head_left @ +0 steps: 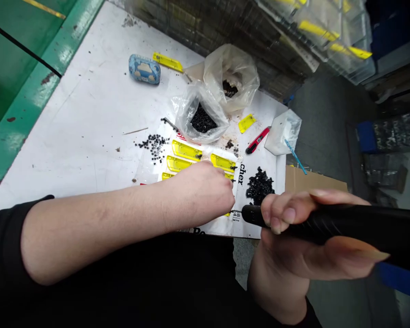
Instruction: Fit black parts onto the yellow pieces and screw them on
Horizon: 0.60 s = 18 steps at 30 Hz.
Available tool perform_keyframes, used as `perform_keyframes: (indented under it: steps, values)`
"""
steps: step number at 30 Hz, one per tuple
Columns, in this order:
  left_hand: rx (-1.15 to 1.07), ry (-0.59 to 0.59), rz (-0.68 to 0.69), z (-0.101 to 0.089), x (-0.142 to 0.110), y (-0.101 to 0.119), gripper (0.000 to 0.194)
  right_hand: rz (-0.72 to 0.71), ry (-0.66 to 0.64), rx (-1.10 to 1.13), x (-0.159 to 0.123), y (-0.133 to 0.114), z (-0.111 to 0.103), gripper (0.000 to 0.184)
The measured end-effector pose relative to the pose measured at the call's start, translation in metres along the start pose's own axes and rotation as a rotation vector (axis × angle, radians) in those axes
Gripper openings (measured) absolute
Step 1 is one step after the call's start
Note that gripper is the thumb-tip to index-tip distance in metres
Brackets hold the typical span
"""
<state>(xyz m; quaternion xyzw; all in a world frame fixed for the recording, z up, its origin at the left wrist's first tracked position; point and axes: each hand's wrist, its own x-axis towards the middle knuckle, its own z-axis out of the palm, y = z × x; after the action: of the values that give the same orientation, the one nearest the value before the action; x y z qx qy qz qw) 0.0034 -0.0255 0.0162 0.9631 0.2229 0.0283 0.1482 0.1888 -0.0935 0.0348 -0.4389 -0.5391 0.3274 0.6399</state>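
Note:
My right hand (294, 241) is wrapped around a thick black electric screwdriver (355, 223). The tool lies nearly level, its thin bit pointing left toward my other hand. Reaching in from the left, my left hand (205, 187) is closed over several yellow plastic pieces (186, 149) laid out in rows on the printed white sheet. Its fingertips are turned away from view, so whatever they hold is hidden. Small black parts sit at the ends of some yellow pieces. A heap of black plastic parts (259, 184) lies just beyond the tool's tip.
Behind the rows stand a clear bag of black pellets (203, 119) and another bag with dark pieces (230, 87). Loose pellets (153, 146) lie to their left. A red utility knife (258, 140), a white container (283, 132) and a blue patterned case (144, 69) are also on the table.

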Motion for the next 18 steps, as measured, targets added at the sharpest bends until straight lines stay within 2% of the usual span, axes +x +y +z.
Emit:
perform_keyframes:
  steps: [4,8,13,18]
  values:
    - [0.022,0.053,0.019,0.004,-0.001,-0.001,0.022,-0.032,-0.026,0.020,0.032,-0.015,0.005,0.045]
    - [0.030,0.067,0.032,-0.004,-0.004,-0.010,0.025,0.004,-0.052,0.017,0.061,-0.017,0.023,0.044]
    - [0.047,0.165,-0.086,-0.023,-0.014,-0.040,0.040,0.004,-0.086,0.023,0.085,0.008,0.030,0.043]
    - [0.095,0.247,-0.279,-0.029,-0.021,-0.062,0.031,0.010,-0.026,0.008,0.087,0.033,0.020,0.042]
